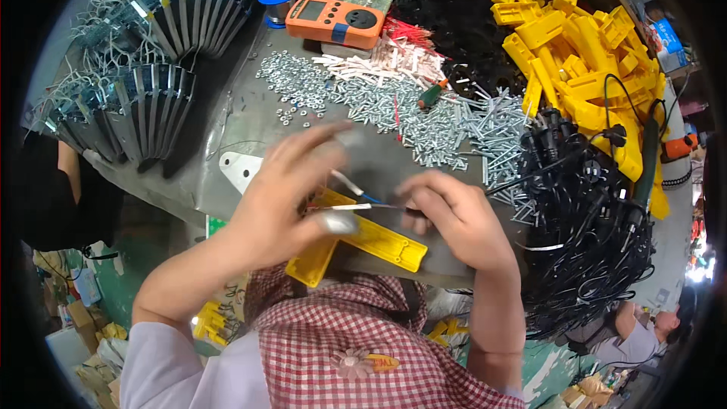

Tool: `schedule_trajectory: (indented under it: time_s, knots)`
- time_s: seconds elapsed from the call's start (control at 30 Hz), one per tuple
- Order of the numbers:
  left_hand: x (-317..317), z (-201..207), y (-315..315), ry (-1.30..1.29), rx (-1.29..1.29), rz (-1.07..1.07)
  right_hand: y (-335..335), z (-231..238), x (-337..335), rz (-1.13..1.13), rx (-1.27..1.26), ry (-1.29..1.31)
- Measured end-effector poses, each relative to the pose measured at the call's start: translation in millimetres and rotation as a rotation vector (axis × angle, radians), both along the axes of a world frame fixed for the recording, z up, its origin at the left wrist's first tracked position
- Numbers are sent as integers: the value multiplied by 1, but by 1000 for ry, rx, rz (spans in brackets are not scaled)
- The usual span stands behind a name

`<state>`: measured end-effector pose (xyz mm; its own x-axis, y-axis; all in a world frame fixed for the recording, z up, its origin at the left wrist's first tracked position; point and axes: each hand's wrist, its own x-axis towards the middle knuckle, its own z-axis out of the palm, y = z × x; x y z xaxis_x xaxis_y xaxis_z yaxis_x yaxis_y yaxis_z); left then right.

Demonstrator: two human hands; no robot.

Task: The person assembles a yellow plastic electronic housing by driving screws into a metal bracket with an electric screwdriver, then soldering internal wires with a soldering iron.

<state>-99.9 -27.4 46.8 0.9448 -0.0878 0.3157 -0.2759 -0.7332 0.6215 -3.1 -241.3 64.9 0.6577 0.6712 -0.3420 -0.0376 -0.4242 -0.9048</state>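
The left hand (291,197) is pinching a thin wire (350,183) above the yellow part (379,241). The right hand (454,212), fingers curled, is gripping its other end. Seating it probably comes next, needing steady aim.

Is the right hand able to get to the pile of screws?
Probably yes. The right hand sits just below the screws, with only bare table between them, though its fingers are busy with a small wire.

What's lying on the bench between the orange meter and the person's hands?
In the head view, between the orange meter and the hands (left hand, right hand) lie white sleeves, then heaps of silver nuts and screws.
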Motion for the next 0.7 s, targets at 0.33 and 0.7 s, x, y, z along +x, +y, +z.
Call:
schedule_trajectory:
  time_s: [0.33, 0.7]
  knots:
    - [-9, -28, 15, 439, -630, 149, 49, -3, -4, -6, 57, -473]
    - [0, -44, 8, -135, -141, 57, 45, -36, -19, -124, 64, -346]
